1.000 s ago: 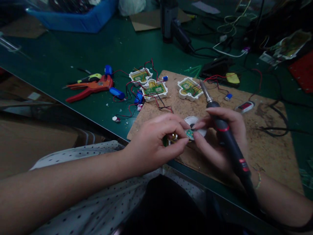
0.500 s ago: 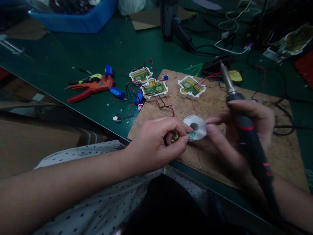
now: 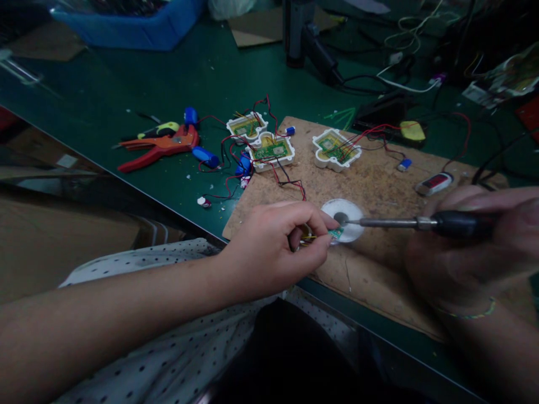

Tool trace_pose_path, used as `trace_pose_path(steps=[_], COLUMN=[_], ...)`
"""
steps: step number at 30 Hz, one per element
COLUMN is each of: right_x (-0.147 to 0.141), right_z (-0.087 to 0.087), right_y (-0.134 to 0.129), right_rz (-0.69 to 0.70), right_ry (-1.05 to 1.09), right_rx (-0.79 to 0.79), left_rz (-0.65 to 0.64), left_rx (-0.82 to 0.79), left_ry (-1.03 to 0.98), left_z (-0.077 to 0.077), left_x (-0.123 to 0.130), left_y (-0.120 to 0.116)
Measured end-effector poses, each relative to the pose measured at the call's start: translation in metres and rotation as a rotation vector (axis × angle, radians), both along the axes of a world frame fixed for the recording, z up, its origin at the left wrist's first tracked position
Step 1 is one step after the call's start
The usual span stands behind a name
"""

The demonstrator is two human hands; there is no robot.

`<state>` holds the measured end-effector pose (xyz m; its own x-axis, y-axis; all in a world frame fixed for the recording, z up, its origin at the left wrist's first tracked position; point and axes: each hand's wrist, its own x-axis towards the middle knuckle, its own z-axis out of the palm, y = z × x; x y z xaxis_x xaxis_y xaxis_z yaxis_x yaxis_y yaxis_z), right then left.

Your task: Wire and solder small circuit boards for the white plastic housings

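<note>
Green circuit board [image 3: 337, 232] juts, seemingly pinched, from the left hand [image 3: 275, 241].

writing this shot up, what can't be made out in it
Head view:
Small green board: partly covered by fingers of the left hand
Soldering iron: rear covered by the right hand; tip too small to tell whether it touches the board
Blue bin: cut off by the top edge
</note>
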<state>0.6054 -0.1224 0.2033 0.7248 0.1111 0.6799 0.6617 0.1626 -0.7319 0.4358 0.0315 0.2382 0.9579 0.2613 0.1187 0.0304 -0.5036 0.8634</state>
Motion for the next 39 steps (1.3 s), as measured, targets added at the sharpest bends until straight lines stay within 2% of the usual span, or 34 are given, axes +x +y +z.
trace_pose_path(steps=[3, 16, 21, 28, 32, 37, 39], right_x=[-0.004, -0.009, -0.006, -0.003, 0.0, 0.0, -0.001], right_z=[0.003, 0.006, 0.001, -0.001, -0.004, -0.004, -0.004], right_y=[0.004, -0.001, 0.001, 0.007, 0.009, 0.007, 0.007], right_rz=[0.002, 0.016, 0.016, -0.025, -0.095, -0.005, -0.024], right_ry=[-0.076, 0.008, -0.025, -0.052, -0.104, -0.106, -0.097], right_rx=[0.069, -0.072, -0.019, -0.037, 0.029, -0.001, -0.003], left_rz=[-0.001, 0.001, -0.003, 0.01, 0.012, 0.017, 0.019], left_rx=[-0.002, -0.023, -0.029, -0.027, -0.03, -0.026, -0.022], left_ry=[-0.006, -0.001, 0.001, -0.013, -0.016, -0.028, -0.026], left_z=[0.0, -0.001, -0.001, -0.002, -0.003, -0.002, -0.002], left_x=[0.0, -0.001, -0.001, -0.001, -0.001, -0.001, -0.001], left_y=[0.0, 0.0, -0.001, 0.0, -0.001, -0.002, -0.001])
